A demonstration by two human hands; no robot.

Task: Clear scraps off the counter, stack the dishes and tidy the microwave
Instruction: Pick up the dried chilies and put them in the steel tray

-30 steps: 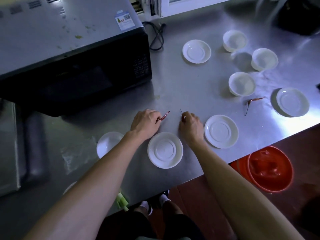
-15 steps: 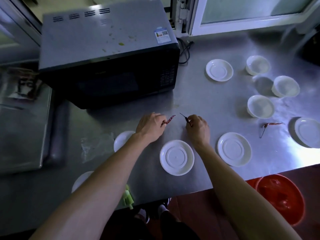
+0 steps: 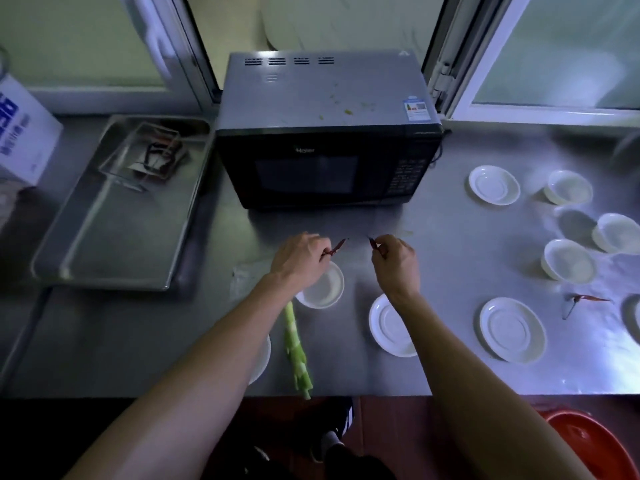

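My left hand [image 3: 300,258] pinches a dried red chili [image 3: 337,246] just above the steel counter [image 3: 450,258]. My right hand [image 3: 394,263] pinches a second chili scrap [image 3: 372,242] a short way to its right. Both hands hover in front of the black microwave [image 3: 322,171], whose door is closed and whose top carries small food crumbs [image 3: 346,110]. A white bowl [image 3: 323,289] sits under my left wrist, a white saucer [image 3: 388,325] under my right forearm. A green celery stalk [image 3: 296,348] lies near the counter's front edge. Another red chili [image 3: 585,301] lies at the right.
More white saucers [image 3: 512,330] [image 3: 494,184] and small bowls [image 3: 568,260] [image 3: 569,187] [image 3: 618,233] are spread over the right side. A steel tray [image 3: 117,233] with a clear box stands at the left. A red bin [image 3: 595,445] sits on the floor at lower right.
The view has tilted up and back, so the whole microwave, the tray and the celery stalk show. Both hands keep pinching their chili scraps and have lifted slightly.
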